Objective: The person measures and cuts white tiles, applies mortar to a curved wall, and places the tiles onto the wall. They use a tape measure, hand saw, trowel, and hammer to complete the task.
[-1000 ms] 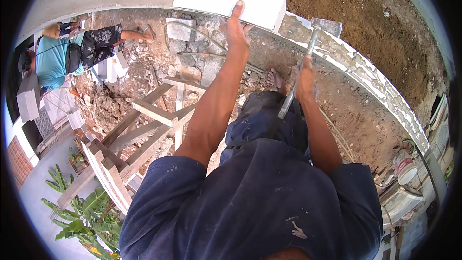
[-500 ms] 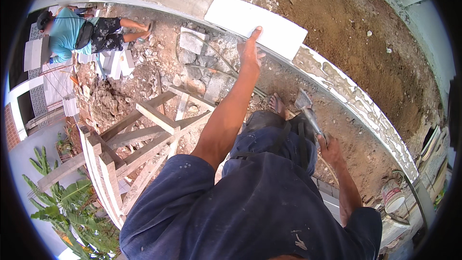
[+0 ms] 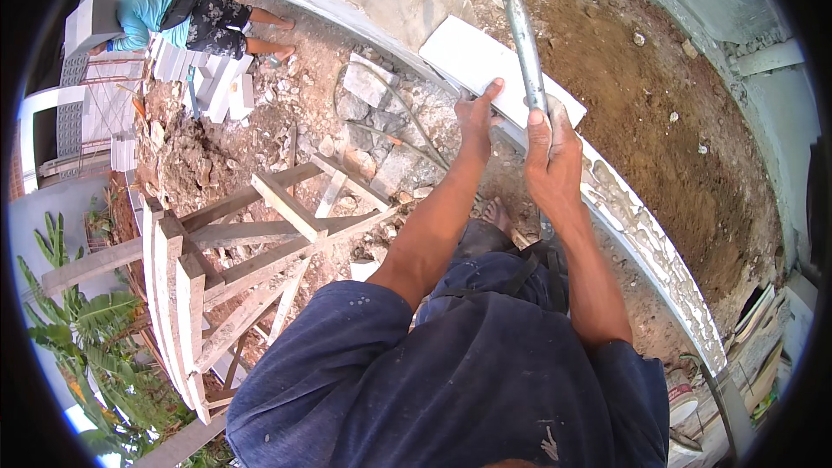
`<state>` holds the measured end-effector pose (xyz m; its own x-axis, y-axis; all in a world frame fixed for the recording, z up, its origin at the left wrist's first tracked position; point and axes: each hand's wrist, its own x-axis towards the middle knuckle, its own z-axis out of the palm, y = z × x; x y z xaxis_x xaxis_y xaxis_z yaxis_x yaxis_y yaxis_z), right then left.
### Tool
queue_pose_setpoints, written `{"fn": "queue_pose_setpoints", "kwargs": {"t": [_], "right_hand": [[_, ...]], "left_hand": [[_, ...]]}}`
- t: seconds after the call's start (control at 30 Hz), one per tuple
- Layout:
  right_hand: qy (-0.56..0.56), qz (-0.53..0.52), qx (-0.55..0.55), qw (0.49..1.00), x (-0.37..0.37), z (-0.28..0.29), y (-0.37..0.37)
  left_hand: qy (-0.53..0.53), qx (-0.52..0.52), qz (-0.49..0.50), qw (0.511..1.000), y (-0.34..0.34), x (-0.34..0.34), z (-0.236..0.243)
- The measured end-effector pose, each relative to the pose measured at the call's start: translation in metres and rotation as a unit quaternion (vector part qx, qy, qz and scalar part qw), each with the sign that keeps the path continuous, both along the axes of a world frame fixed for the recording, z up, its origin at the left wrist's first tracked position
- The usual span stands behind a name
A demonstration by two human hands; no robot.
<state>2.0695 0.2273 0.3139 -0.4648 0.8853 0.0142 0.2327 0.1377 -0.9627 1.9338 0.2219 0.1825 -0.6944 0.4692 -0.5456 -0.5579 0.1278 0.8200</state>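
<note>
A white lightweight block (image 3: 464,56) lies on top of the low curved wall (image 3: 659,256), whose bare top to the right carries patchy mortar. My left hand (image 3: 475,117) grips the block's near edge, one finger resting on top and the others against its side. My right hand (image 3: 555,160) is wrapped round the metal handle of a hatchet-like tool (image 3: 524,43). The tool is upright, its broad grey head beyond the block, above the soil. Part of the block is hidden behind the handle.
Brown soil (image 3: 659,104) fills the far side of the wall. A wooden frame (image 3: 286,208) stands at left, near rubble (image 3: 373,87) and a hose. At the far left a person (image 3: 165,9) in a light-blue shirt bends over, holding a grey block (image 3: 91,26). Green plants (image 3: 87,329) grow at lower left.
My right hand has swung the tool up from low beside my leg to over the block. My left hand has stayed on the block. The view has shifted a little.
</note>
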Motion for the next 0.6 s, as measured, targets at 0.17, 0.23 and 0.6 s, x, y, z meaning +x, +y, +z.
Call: {"fn": "queue_pose_setpoints", "kwargs": {"t": [0.17,0.23,0.6], "right_hand": [[-0.261,0.119,-0.067,0.956,-0.007,-0.062,0.033],[-0.249,0.126,-0.030,0.960,-0.006,-0.069,0.034],[-0.263,0.134,-0.051,0.954,0.000,-0.064,0.032]], "left_hand": [[-0.017,0.023,0.006,1.000,0.003,0.000,-0.019],[-0.011,0.040,0.008,0.999,0.007,-0.002,-0.019],[-0.005,0.022,-0.010,1.000,0.001,-0.007,-0.024]]}}
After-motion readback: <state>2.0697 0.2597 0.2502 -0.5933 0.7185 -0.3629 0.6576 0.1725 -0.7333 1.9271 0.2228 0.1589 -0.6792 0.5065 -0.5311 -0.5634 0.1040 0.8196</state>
